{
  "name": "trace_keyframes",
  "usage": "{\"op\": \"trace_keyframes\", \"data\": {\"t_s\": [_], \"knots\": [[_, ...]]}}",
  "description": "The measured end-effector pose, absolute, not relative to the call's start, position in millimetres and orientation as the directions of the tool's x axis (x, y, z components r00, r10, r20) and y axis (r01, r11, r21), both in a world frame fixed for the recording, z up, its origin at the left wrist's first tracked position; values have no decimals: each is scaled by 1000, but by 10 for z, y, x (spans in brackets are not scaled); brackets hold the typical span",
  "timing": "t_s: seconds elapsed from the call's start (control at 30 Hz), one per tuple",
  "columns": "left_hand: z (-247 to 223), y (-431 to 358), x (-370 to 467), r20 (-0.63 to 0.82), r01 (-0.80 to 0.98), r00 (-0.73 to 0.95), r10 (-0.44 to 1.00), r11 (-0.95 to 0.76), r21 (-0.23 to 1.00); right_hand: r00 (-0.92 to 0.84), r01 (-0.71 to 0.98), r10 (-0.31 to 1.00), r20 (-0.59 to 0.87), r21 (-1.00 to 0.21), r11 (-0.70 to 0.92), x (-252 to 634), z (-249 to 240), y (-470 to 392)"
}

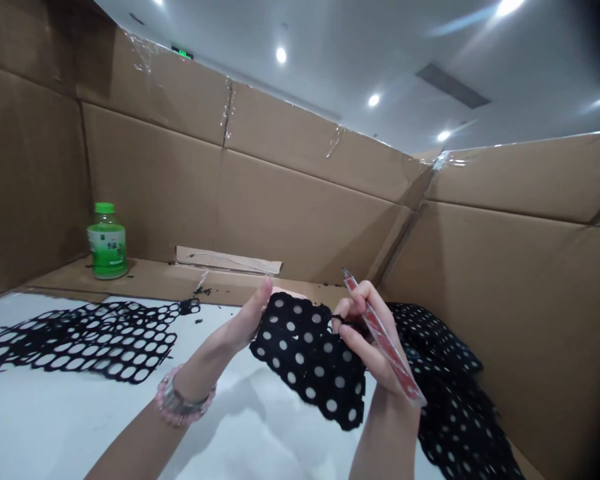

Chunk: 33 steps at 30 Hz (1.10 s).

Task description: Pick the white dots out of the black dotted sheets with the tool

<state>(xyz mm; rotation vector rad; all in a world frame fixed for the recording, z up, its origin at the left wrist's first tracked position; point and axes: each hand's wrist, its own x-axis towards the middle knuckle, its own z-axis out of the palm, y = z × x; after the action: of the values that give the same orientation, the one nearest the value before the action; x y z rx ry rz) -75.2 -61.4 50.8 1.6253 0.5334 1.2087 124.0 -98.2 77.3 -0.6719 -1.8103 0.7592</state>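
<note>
A black fabric piece with rows of round pale dots (305,353) is held up in front of me, its lower edge hanging free and scalloped. My left hand (254,313) grips its upper left corner, thumb raised, with the other fingers mostly hidden behind it. At the upper right edge, the thumb and fingers of my right hand (370,333) pinch a thin black strip of the piece. A slim tool with a red, clear-covered handle (387,343) also rests in my right hand, its pointed tip upward.
Black netting with large round holes (105,340) lies on the white work surface (55,427) at left. A heap of dotted black fabric (460,393) sits at right. A green bottle (109,243) and cardboard strip (230,260) stand near the cardboard wall (300,200). Black scraps are scattered behind.
</note>
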Motion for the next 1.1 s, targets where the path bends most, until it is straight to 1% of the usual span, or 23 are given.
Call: {"op": "trace_keyframes", "data": {"t_s": [0.13,0.2,0.27,0.33,0.37,0.4,0.43,0.47,0.5,0.53,0.57,0.6,0.67,0.77,0.83,0.9,0.97,1.03,1.1], "knots": [[614,-713,-751,462,-109,462,757,-469,877,-388,187,729,563,-727,661,1198,761,-1006],[638,-738,-725,465,-60,449,763,-493,868,-398,219,726,561,-710,669,1159,765,-1017],[634,-746,-698,478,-17,411,776,-518,855,-365,226,716,595,-689,688,1116,773,-1017],[611,-741,-669,563,49,281,777,-597,801,-309,230,705,639,-668,707,1078,778,-1007],[596,-737,-653,645,98,184,742,-667,739,-286,230,702,652,-665,711,1063,779,-999],[582,-735,-636,741,160,90,665,-744,648,-267,224,700,662,-664,713,1051,778,-990],[569,-735,-620,833,233,16,554,-812,535,-254,214,699,668,-666,715,1042,776,-982],[558,-739,-605,901,307,-22,433,-855,418,-249,197,697,673,-669,717,1035,772,-976],[550,-746,-593,943,363,-15,334,-876,316,-247,175,695,675,-674,718,1029,767,-971],[546,-754,-583,963,394,16,270,-887,242,-250,155,693,676,-679,718,1026,763,-971],[546,-762,-576,969,405,48,241,-892,201,-253,141,697,671,-688,712,1026,759,-974],[549,-767,-573,969,404,71,238,-895,190,-255,137,707,660,-699,702,1028,758,-981],[562,-763,-575,956,371,100,274,-902,220,-248,148,732,635,-721,677,1043,761,-1007],[576,-712,-593,919,326,113,378,-888,325,-268,147,737,620,-730,668,1081,780,-1057],[575,-679,-605,887,247,122,446,-879,408,-275,148,732,624,-724,673,1098,795,-1081],[568,-675,-608,872,158,141,469,-880,448,-240,195,749,618,-725,661,1096,805,-1086],[559,-705,-599,895,136,92,436,-896,422,-201,243,765,612,-725,644,1082,808,-1075],[553,-749,-583,930,157,32,367,-921,357,-198,243,765,613,-725,644,1072,806,-1067],[553,-785,-568,938,98,53,342,-937,336,-212,220,761,614,-728,649,1076,808,-1077]]}}
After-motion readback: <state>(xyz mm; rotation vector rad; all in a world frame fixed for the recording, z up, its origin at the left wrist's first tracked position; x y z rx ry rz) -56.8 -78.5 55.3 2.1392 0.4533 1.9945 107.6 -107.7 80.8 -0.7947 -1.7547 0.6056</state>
